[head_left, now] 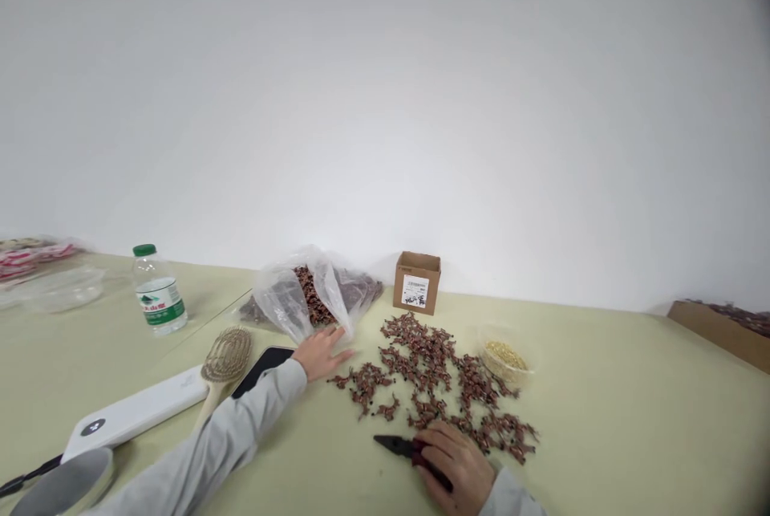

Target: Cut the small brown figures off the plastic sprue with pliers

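Right hand [454,464], lower centre of frame, has fingers wrapped round pliers [394,444], long axis slanting upper-left, brown figurines [423,367] just above; left hand [318,352], fingers spread, at plastic bag [278,299], left of centre.

- Bench [607,404] lies open between plastic tub [514,379] and carton [713,331].
- Brown animal figurines [424,355] clutter the middle.
- Cardboard box [415,290] and plastic bag [280,295] obstruct the back.

Lower centre: one left hand [321,351], one right hand [458,464], one pair of pliers [395,444], countless brown figurines [434,349]; left: one bottle [160,295], one hairbrush [227,355].
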{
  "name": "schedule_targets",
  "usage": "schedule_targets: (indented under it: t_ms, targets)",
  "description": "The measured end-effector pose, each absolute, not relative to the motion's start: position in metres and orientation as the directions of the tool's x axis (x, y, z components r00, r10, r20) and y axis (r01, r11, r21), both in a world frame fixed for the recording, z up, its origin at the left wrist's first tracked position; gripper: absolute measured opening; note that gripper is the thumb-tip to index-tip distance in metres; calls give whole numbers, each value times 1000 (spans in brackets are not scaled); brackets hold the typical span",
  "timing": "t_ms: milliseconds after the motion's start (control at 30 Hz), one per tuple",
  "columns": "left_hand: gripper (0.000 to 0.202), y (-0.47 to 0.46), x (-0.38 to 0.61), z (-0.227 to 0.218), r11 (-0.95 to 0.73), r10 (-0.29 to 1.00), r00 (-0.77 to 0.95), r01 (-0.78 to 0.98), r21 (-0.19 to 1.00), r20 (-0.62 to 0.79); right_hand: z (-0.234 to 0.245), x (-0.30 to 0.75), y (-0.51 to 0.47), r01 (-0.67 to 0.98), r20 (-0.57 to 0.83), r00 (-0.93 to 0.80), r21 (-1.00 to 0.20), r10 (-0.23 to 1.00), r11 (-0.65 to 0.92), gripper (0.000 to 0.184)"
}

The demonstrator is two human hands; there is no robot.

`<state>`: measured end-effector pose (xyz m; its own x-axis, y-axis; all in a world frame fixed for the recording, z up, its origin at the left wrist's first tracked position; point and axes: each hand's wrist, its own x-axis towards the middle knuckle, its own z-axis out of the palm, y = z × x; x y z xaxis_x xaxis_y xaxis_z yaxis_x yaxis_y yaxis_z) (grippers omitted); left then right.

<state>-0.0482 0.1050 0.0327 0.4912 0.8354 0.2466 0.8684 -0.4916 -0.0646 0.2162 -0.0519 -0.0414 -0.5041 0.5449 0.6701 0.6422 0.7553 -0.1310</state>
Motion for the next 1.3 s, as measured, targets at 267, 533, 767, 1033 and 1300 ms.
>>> schedule_targets:
  t_ms: [267, 533, 767, 1033, 1300]
  targets:
    - [50, 115, -98, 39, -217, 939, 230, 973, -78, 254, 22, 233, -29, 786, 416, -498, -154, 760, 599, 29]
    - [59, 68, -31, 11, -127, 859, 133, 991, -46, 494, 108, 270, 142, 977, 321, -78, -163, 944, 136, 34]
    - [55, 77, -35, -13, -175, 700, 140, 984, -21, 700, 90, 262, 188, 960, 365, -29, -248, 931, 127, 27]
    - [48, 79, -38, -25, -273, 725, 242, 961, -53, 645, 127, 219, 164, 751, 539, -41, -538, 841, 381, 18]
    - [56, 80, -34, -34, -275, 811, 219, 961, 22, 543, 202, 119, 147, 54, 441, -75, -894, 894, 445, 31]
